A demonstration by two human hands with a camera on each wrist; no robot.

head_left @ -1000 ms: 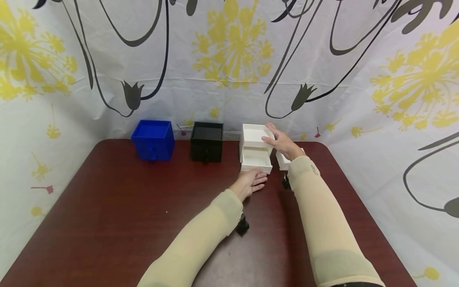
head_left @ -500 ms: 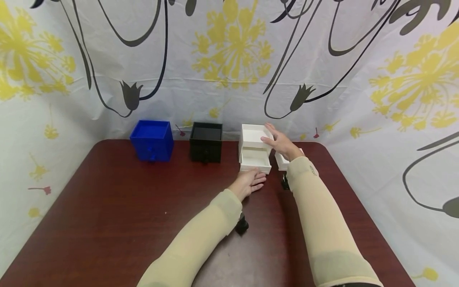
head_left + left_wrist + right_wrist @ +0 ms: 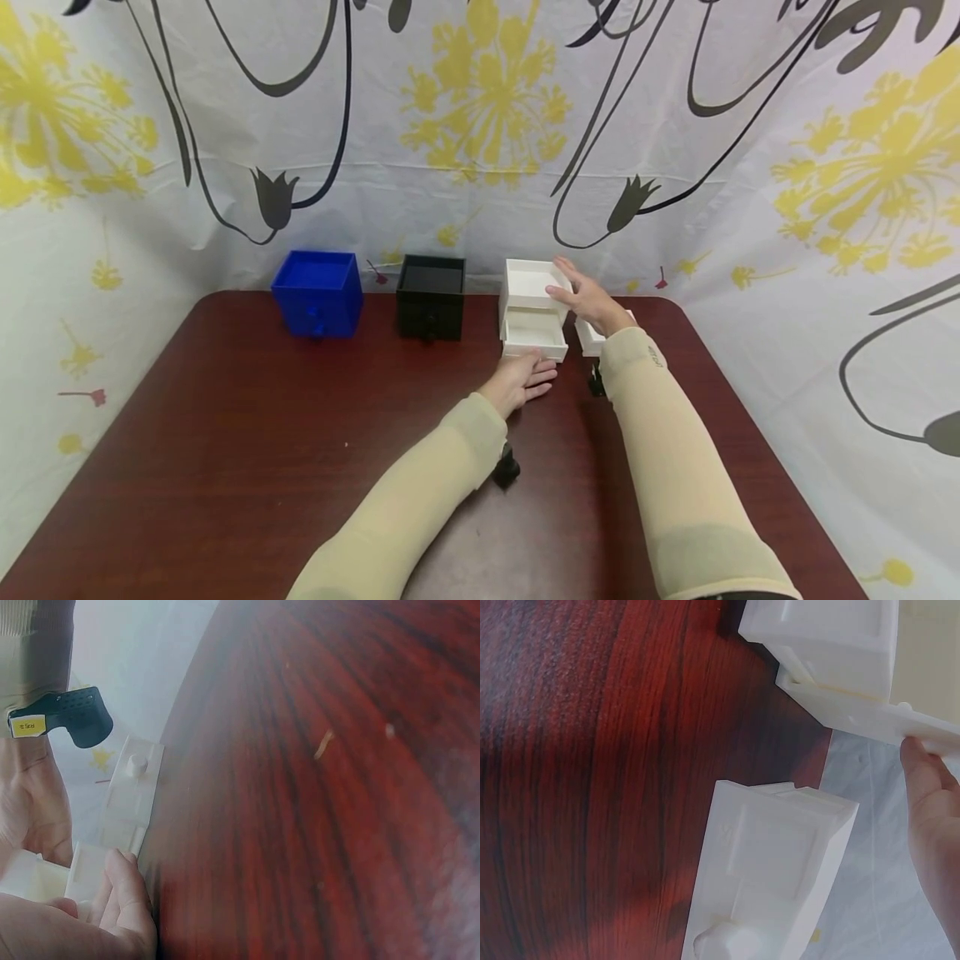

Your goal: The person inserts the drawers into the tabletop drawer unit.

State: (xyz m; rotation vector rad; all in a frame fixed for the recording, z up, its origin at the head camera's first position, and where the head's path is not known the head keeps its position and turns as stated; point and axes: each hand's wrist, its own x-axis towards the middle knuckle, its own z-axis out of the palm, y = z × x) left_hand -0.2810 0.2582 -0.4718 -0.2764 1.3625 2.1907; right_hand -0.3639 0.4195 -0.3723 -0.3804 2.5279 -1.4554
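A small white drawer cabinet (image 3: 531, 279) stands at the back of the table, its lower drawer (image 3: 534, 329) pulled partway out. My left hand (image 3: 517, 381) is at the front of that drawer. In the left wrist view its fingers (image 3: 124, 889) lie nearly straight against the drawer front. Across the cabinet's right side reaches my right hand (image 3: 588, 298), thumb and fingers spread over the top rim. In the right wrist view a fingertip (image 3: 909, 744) touches the cabinet's side wall. A separate white drawer (image 3: 769, 847) with a round knob lies just right of the cabinet, partly hidden by my right wrist in the head view.
Left of the white cabinet stand a black drawer cabinet (image 3: 431, 298) and a blue one (image 3: 318, 296), both with their drawers in. The dark red tabletop (image 3: 262, 433) ends at a patterned white curtain (image 3: 480, 183) behind and at the sides.
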